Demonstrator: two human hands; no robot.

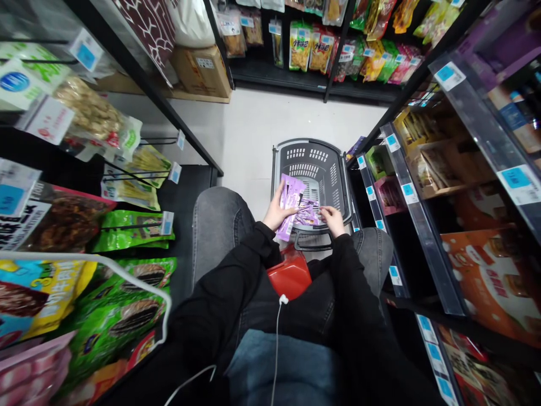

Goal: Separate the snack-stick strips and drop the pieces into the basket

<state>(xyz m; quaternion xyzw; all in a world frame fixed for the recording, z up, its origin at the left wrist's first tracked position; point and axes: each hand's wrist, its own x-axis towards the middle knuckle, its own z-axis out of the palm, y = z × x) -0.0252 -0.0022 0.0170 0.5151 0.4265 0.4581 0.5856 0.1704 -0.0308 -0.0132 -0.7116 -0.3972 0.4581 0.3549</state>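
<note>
My left hand [276,210] is closed on a purple snack packet [291,192], which stands tilted over the near left side of a grey shopping basket [306,153]. More small purple packets [308,215] are bunched between my two hands, above the near end of the basket. My right hand [332,220] pinches at the right edge of that bunch with thumb and fingers. How many packets there are, I cannot tell. The basket sits on the floor in front of my knees, its black handle [313,247] folded toward me.
Shelves of bagged snacks [127,287] line the left side. On the right are racks with price tags [409,193] and boxes. A far shelf [274,79] crosses the aisle end, near a cardboard box [200,70]. A red plastic object [291,275] is between my legs.
</note>
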